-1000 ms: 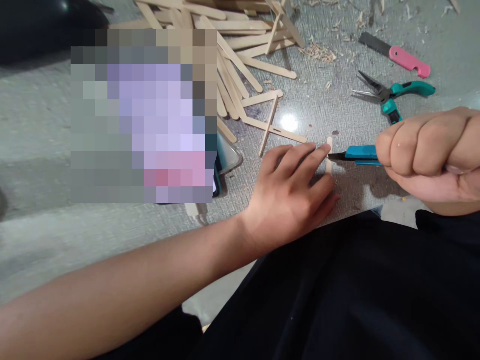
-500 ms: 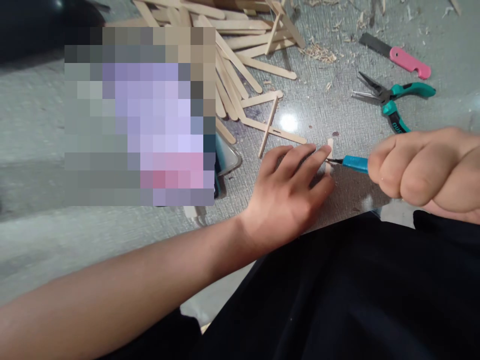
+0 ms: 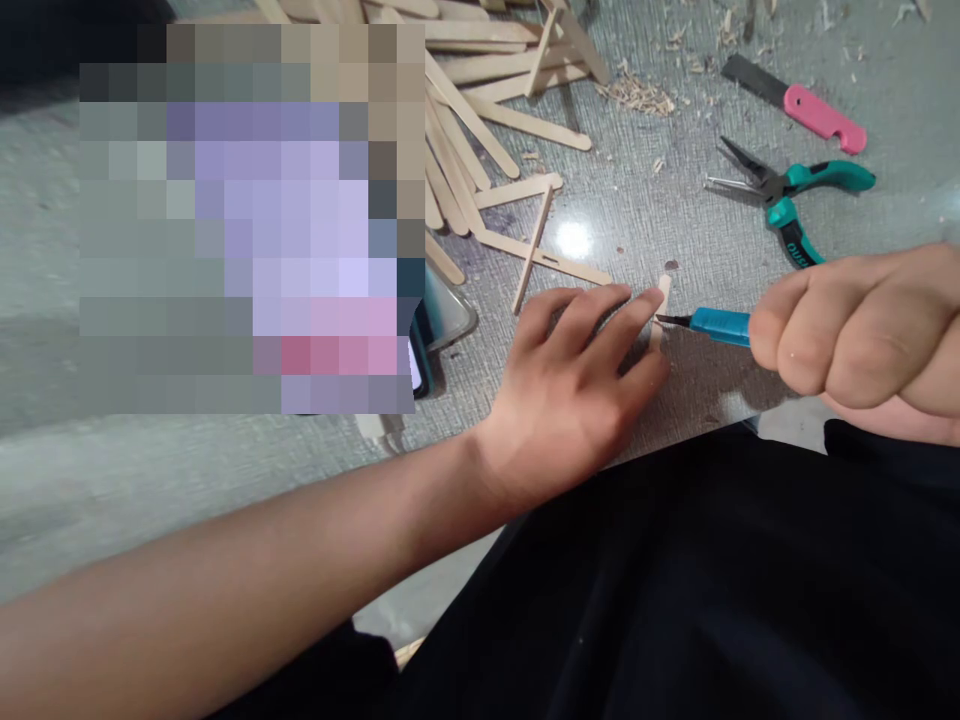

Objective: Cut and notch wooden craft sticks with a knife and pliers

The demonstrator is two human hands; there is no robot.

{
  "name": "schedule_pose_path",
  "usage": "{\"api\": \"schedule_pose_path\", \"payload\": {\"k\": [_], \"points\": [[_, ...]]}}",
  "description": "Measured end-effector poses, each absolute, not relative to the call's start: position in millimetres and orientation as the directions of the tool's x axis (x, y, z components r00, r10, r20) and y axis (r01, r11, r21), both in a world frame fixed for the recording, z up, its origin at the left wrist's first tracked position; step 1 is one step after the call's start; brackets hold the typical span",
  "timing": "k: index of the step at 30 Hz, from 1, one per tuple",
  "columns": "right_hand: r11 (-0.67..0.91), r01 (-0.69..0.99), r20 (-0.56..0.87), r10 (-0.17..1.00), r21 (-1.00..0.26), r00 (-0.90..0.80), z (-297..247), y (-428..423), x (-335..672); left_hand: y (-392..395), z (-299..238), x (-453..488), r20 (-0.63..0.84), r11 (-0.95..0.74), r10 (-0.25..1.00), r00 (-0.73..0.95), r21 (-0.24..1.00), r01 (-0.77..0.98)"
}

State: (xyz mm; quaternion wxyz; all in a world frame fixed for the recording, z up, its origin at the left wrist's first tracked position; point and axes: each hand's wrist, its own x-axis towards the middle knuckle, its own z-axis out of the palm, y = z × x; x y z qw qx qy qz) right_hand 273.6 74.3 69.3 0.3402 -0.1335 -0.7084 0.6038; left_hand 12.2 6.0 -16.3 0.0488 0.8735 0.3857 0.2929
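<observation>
My left hand (image 3: 574, 385) presses a short piece of wooden craft stick (image 3: 664, 290) against the table, index finger and thumb on it, the other fingers bent on the surface. From the right, my right hand (image 3: 862, 335) is closed in a fist around the blue handle of a craft knife (image 3: 720, 325). The thin dark tip of the knife meets the stick piece between my left index finger and thumb. Part of the stick is hidden under those fingers. Just beyond my left hand, several craft sticks (image 3: 532, 250) lie crossed, one with a small slot cut in it.
Teal-handled pliers (image 3: 776, 190) lie spread beyond my right hand, with a pink folding saw (image 3: 817, 112) behind them. A heap of craft sticks (image 3: 517, 70) and wood shavings (image 3: 637, 95) are at the back. A blurred-out patch hides the left side, beside a phone (image 3: 418, 360).
My right hand and the craft knife have shifted slightly to the right. The stick piece is tilted slightly more. My left hand stays almost in place, and the view has moved a little.
</observation>
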Motion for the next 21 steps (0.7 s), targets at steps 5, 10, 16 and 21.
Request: {"api": "schedule_pose_path", "payload": {"k": [5,10,16,21], "points": [[0.332,-0.36,0.488,0.516,-0.872,-0.704,53.9,83.1,266.9,6.0,-15.4,12.0,0.472,-0.705,0.688,0.552,0.252,0.663],[0.334,-0.286,0.429,0.527,-0.898,-0.733,64.7,85.0,265.4,4.3,-16.5,10.8,0.415,-0.691,0.718,0.558,0.333,0.641],[0.282,-0.304,0.413,0.567,-0.91,-0.713,69.7,81.4,262.0,4.7,-14.1,9.6,0.402,-0.696,0.714,0.573,0.32,0.643],[0.39,-0.288,0.458,0.472,-0.875,-0.754,60.5,86.4,263.0,6.6,-12.9,11.6,0.446,-0.703,0.693,0.566,0.243,0.669]]}}
